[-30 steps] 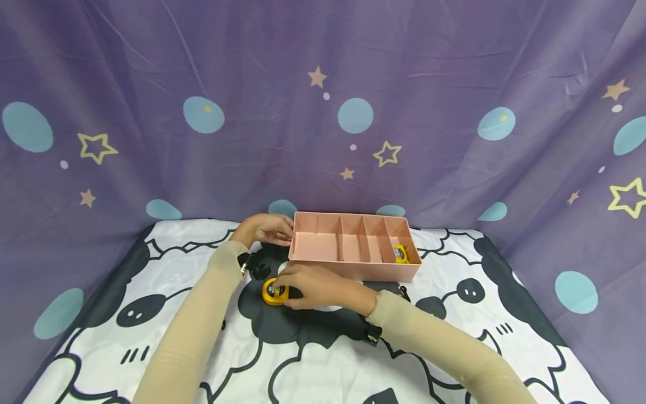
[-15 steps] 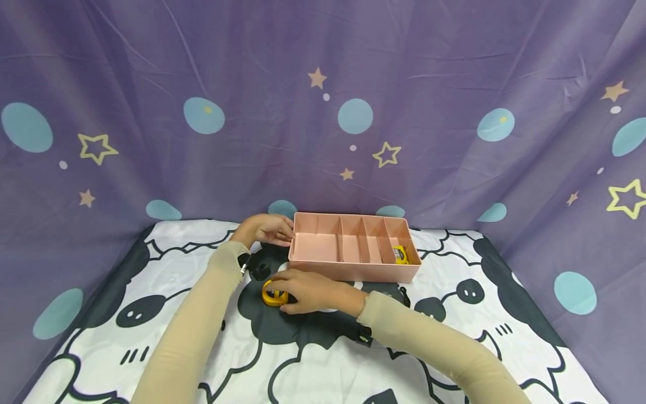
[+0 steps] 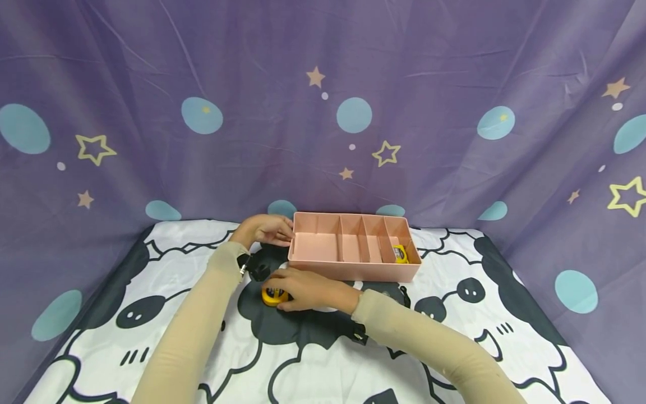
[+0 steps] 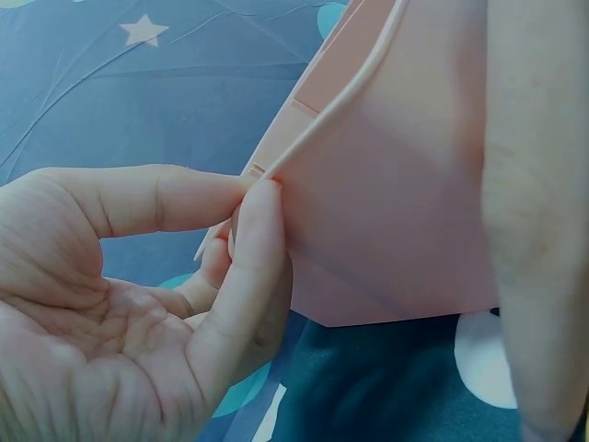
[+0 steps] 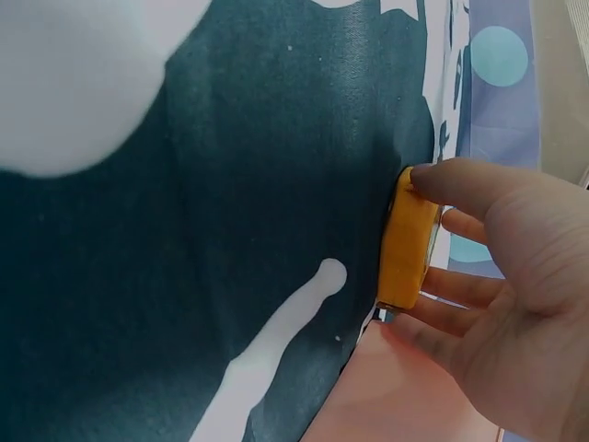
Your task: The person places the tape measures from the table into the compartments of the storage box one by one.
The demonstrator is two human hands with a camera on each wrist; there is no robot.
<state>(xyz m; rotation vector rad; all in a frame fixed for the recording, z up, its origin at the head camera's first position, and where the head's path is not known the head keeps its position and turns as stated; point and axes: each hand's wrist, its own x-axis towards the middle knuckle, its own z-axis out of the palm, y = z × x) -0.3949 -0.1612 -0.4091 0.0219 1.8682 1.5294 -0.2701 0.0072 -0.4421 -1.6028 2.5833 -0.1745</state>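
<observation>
At the left end of a pink divided organizer box [image 3: 353, 272], my left hand [image 3: 268, 229] holds the end wall. The left wrist view shows thumb and fingers [image 4: 258, 226] pinching the box's rim. My right hand [image 3: 312, 289] is just in front of the box, curled around a yellow tape measure [image 3: 273, 298] on the dark part of the cloth. In the right wrist view, the thumb touches one end of the tape measure [image 5: 409, 244] and the fingers are around its opposite end. A second yellow tape measure [image 3: 400, 254] lies inside the box's rightmost compartment.
A white bedcloth [image 3: 353, 370] with dark cartoon sheep covers the surface. Behind the box hangs a purple curtain [image 3: 272, 140] with stars and blue circles. The box's large left compartment [image 3: 317, 247] and narrow middle ones hold nothing visible.
My right hand and forearm have shifted slightly left, with the fingers now covering more of the tape measure's top. The left hand and the box have stayed still.
</observation>
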